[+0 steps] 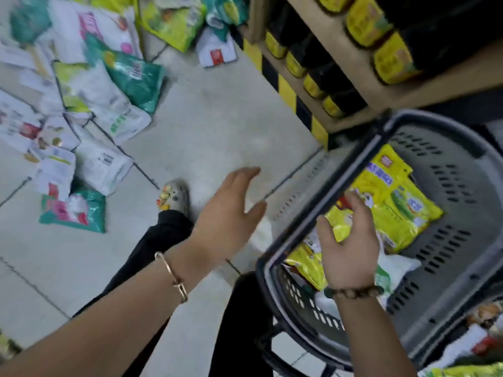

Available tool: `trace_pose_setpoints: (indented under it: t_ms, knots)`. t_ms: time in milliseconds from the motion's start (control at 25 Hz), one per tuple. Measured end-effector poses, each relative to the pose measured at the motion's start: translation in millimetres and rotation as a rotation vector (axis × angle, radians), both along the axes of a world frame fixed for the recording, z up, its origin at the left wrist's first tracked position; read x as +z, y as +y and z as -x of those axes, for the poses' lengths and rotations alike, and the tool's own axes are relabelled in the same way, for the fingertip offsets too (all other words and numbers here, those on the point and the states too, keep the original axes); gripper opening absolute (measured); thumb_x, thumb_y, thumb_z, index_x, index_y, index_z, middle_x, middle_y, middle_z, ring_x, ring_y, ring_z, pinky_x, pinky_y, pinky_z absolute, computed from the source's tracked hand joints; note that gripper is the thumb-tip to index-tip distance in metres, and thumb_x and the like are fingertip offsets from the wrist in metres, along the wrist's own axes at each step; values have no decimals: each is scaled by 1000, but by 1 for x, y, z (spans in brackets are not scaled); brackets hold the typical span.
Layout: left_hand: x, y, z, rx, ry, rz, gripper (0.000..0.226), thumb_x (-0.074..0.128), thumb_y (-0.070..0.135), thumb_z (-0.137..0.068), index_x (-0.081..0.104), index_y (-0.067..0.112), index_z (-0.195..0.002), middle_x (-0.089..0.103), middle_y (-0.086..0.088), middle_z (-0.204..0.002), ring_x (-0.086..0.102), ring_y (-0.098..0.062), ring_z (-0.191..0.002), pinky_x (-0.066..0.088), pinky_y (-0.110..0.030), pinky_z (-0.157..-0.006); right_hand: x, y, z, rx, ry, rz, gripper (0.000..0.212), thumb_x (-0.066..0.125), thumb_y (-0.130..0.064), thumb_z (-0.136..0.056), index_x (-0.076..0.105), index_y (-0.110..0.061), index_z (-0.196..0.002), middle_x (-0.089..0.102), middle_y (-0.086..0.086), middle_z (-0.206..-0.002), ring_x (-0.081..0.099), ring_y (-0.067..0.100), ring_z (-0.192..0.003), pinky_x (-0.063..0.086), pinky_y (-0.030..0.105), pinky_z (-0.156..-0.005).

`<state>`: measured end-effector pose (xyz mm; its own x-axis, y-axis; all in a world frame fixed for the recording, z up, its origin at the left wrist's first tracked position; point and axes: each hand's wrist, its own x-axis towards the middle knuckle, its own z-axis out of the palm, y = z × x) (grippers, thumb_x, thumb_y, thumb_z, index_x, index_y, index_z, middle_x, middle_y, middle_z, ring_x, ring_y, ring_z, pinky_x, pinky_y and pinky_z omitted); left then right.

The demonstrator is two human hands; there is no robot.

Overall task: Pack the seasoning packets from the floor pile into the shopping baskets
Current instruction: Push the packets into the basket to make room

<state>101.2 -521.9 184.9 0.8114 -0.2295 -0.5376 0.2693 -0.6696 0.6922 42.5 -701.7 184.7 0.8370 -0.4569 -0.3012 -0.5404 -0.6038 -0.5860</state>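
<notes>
A grey shopping basket (449, 257) stands at the right, holding yellow seasoning packets (392, 202) and a white-green one (394, 268). My right hand (348, 248) hovers over the basket's near rim, fingers spread, holding nothing, just above the yellow packets. My left hand (228, 216) is open over the bare floor left of the basket, empty, with a bracelet on the wrist. The floor pile of packets (89, 99), white, green and yellow-green, lies at the upper left. A teal packet (73, 210) lies apart at the pile's near edge.
A wooden shelf (326, 85) with yellow-capped dark bottles runs along the upper right, with a yellow-black striped base. My leg in black trousers and a decorated clog (174, 197) stand on the grey tiled floor (217, 118). More packets show at the bottom right corner (476, 346).
</notes>
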Motion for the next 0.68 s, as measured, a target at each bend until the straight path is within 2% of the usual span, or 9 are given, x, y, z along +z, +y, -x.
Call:
trace_pose_setpoints:
  t_ms: [160, 280, 360, 520, 680]
  knots:
    - [-10, 93, -59, 243, 34, -49, 56, 59, 18, -90, 37, 24, -142, 41, 3, -141, 48, -14, -123, 39, -27, -99, 0, 82, -77, 63, 102, -36, 61, 67, -14, -83, 40, -12, -139, 44, 8, -142, 42, 24, -128, 34, 28, -100]
    - [-17, 150, -94, 333, 64, -82, 56, 58, 21, -90, 36, 26, -141, 41, 4, -140, 51, -14, -118, 40, -25, -91, 1, 134, -125, 46, 147, -107, 59, 64, -16, -86, 39, -17, -139, 45, 3, -141, 43, 20, -129, 34, 23, -97]
    - [-21, 184, -113, 357, 75, -116, 56, 58, 21, -90, 36, 25, -141, 42, 3, -139, 53, -16, -114, 40, -25, -87, 2, 164, -154, 45, 195, -176, 58, 62, -18, -87, 38, -19, -140, 45, 1, -141, 42, 16, -130, 33, 23, -97]
    - [-35, 234, -142, 441, 157, -154, 59, 60, 21, -89, 35, 20, -142, 44, -6, -139, 54, -22, -113, 46, -35, -91, -2, 205, -197, 102, 251, -245, 53, 61, -18, -88, 41, -18, -137, 48, -2, -138, 44, 12, -127, 35, 23, -98]
    - [-69, 282, -159, 289, 193, -284, 62, 60, 23, -90, 32, 14, -144, 40, -14, -142, 47, -31, -123, 42, -40, -96, -28, 233, -240, 190, 296, -215, 52, 62, -16, -87, 43, -17, -135, 52, 1, -135, 47, 12, -124, 33, 19, -93]
